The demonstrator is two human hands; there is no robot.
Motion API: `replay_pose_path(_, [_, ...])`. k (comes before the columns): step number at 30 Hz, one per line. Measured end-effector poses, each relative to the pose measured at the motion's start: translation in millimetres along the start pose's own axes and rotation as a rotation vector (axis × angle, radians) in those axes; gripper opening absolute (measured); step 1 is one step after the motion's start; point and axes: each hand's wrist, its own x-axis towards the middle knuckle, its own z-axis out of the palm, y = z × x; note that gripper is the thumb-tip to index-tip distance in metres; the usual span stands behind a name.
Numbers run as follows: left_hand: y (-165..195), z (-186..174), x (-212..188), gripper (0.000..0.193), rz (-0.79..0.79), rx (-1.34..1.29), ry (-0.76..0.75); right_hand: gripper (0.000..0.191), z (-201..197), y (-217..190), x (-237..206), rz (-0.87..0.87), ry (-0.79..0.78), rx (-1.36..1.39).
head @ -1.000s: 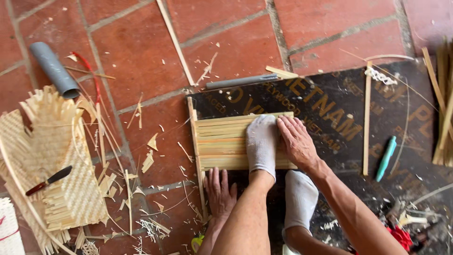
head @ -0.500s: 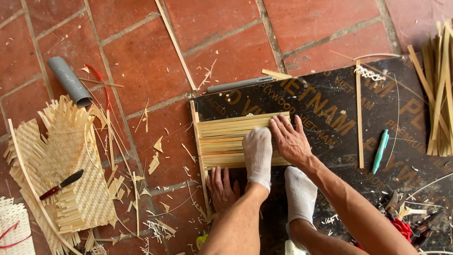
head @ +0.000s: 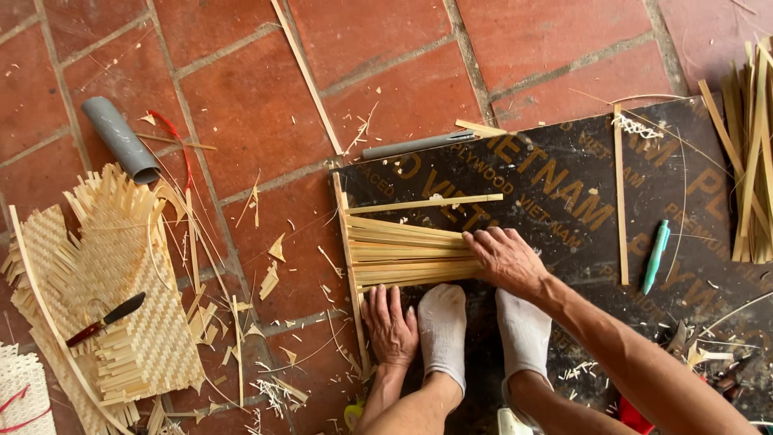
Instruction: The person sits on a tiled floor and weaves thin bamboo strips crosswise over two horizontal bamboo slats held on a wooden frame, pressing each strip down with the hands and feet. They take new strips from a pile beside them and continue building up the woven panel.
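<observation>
Underfoot, red brick floor (head: 241,97) littered with shavings — a dark plywood board (head: 564,169) lies on it. Bamboo strips (head: 403,250), pale yellow and side by side, rest at the board's left edge. Right hand (head: 507,262) presses flat on their right ends, fingers spread; left hand (head: 390,326) lies open on the board just below — neither pinching anything. Woven mat (head: 113,298) lies well left.

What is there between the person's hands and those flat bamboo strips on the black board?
Nothing visible. The right hand already presses on the right ends of the bamboo strips. The left hand lies flat just below the strips, beside a white-socked foot, with only bare black board between.
</observation>
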Motion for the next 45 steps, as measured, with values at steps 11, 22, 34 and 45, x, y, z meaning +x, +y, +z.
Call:
replay_pose_path(11, [1,-4,4,0.059,-0.026,-0.034,0.0,0.053,9,2,34,0.074,-0.283,-0.053])
replay_pose_path(22, [-9,-16,21,0.03,0.054,0.09,-0.017,0.016,7,-43,-5,0.251,0.129,0.045])
replay_pose_path(34, [-44,-38,38,0.018,0.288,-0.026,-0.331,0.007,48,59,-306,1.078,0.861,0.156])
replay_pose_path(45, [-22,-67,92,0.017,0.204,-0.368,-0.666,0.061,34,129,-428,1.504,0.382,-0.574])
